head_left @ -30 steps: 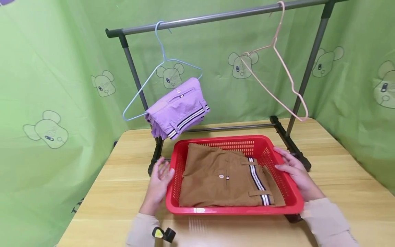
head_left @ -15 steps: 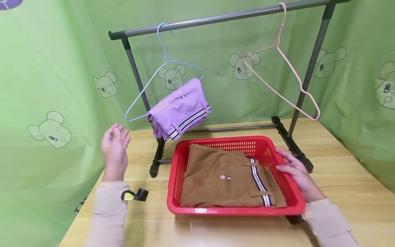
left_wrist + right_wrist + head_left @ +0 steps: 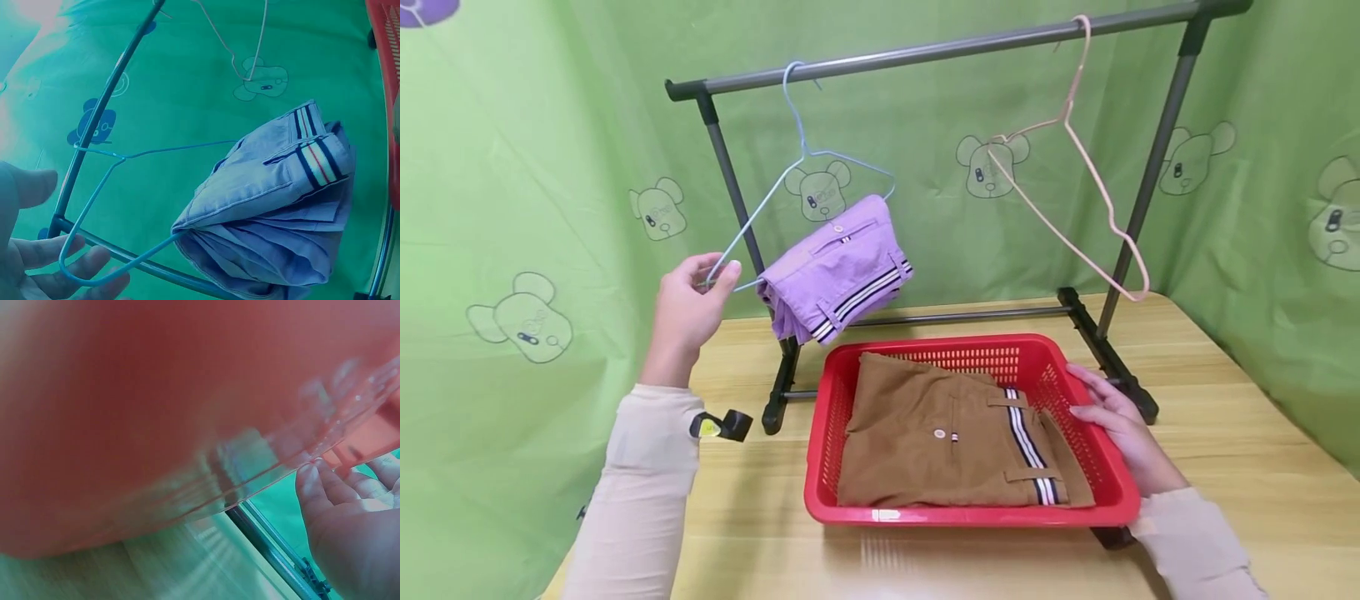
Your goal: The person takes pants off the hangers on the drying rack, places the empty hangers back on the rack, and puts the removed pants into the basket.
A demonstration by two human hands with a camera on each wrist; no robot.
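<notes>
At the lower left corner of a blue wire hanger [image 3: 767, 200], my left hand [image 3: 688, 304] has its fingers behind the wire. In the left wrist view the thumb [image 3: 34, 187] stands apart from the wire, and the fingers [image 3: 72, 269] lie spread behind it. Folded purple pants [image 3: 838, 267] with a striped waistband hang over the hanger's bar. My right hand [image 3: 1120, 425] grips the right rim of a red plastic basket [image 3: 966, 515], thumb on the rim. Folded brown pants [image 3: 917, 442] with a striped waistband lie in the basket.
A grey clothes rack [image 3: 925, 54] with black feet stands on the wooden table [image 3: 1217, 417]. A pink hanger [image 3: 1097, 183] hangs bare toward the right of its rail. Green curtain [image 3: 527, 208] with bear faces surrounds the table.
My left hand left the basket's left side, moved up and left, then reached the blue hanger's lower corner. My right hand has stayed on the basket. The pink hanger has swung slightly.
</notes>
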